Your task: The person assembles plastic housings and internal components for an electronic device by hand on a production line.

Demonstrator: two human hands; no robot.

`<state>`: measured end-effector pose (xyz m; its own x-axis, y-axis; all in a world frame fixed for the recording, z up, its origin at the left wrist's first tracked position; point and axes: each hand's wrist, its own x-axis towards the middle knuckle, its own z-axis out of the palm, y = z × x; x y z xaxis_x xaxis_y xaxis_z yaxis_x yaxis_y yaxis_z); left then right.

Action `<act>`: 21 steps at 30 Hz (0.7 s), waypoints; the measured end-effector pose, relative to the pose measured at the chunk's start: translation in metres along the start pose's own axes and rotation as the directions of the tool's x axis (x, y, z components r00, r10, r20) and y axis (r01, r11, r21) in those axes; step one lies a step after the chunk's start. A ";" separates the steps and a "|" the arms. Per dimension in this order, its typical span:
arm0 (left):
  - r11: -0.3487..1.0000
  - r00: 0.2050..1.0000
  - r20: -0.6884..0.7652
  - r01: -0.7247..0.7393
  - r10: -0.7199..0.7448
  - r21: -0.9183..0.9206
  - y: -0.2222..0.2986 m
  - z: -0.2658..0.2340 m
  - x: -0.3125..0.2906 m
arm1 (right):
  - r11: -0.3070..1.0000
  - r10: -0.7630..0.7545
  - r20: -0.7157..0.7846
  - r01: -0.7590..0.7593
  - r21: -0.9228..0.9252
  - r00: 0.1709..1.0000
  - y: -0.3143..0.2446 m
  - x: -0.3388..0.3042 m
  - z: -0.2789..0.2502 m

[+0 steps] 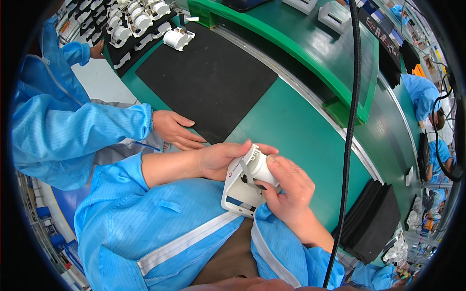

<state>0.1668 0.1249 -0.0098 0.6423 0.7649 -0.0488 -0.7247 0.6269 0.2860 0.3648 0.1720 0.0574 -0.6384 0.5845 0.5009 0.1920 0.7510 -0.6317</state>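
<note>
Close to my chest, my left hand point(217, 161) grips a white plastic housing point(227, 198) by its upper edge, fingers wrapped behind it. The housing is tilted and its open side shows. My right hand point(292, 186) is closed around a white cylindrical unit point(262, 172), thumb below and fingers over the top. That unit rests against the housing's upper part; I cannot tell whether it is seated. A flat grey strip point(246, 170) runs between the two pieces. The fingertips of my left hand are partly hidden behind the cylinder.
A co-worker's hand point(177, 130) lies on the green bench beside a black mat point(208, 80). Similar white units point(141, 22) fill black trays at the far left; one loose unit point(177, 39) sits near them. A black cable point(350, 131) hangs at right, before stacked black sheets point(371, 220).
</note>
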 end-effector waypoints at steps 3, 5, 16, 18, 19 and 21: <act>0.999 0.999 0.030 0.012 -0.010 -0.047 -0.001 -0.003 -0.001 | 0.998 0.049 0.038 -0.047 -0.045 0.998 -0.005 -0.001 -0.002; 0.998 0.999 0.044 0.020 -0.018 -0.058 -0.003 -0.008 -0.002 | 0.995 0.092 0.041 -0.090 -0.039 0.995 -0.009 0.000 -0.004; 0.995 0.998 0.033 0.051 -0.055 0.090 -0.008 -0.016 -0.006 | 0.992 0.123 -0.009 -0.123 -0.028 0.992 -0.013 -0.006 0.000; 0.992 0.998 0.033 0.046 -0.050 0.118 -0.004 -0.007 -0.005 | 0.997 0.073 -0.026 -0.073 -0.023 0.997 -0.011 -0.007 0.000; 0.988 0.998 0.035 0.048 -0.054 0.145 -0.002 -0.004 -0.002 | 0.997 0.076 -0.036 -0.077 -0.026 0.996 -0.011 -0.007 -0.001; 0.984 0.999 0.025 0.033 -0.038 0.175 -0.004 -0.005 0.000 | 0.999 0.041 -0.023 -0.041 -0.009 0.999 -0.011 -0.005 -0.003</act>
<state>0.1688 0.1230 -0.0155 0.6755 0.7365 -0.0358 -0.6483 0.6163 0.4471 0.3678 0.1617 0.0633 -0.6129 0.6218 0.4876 0.2250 0.7289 -0.6466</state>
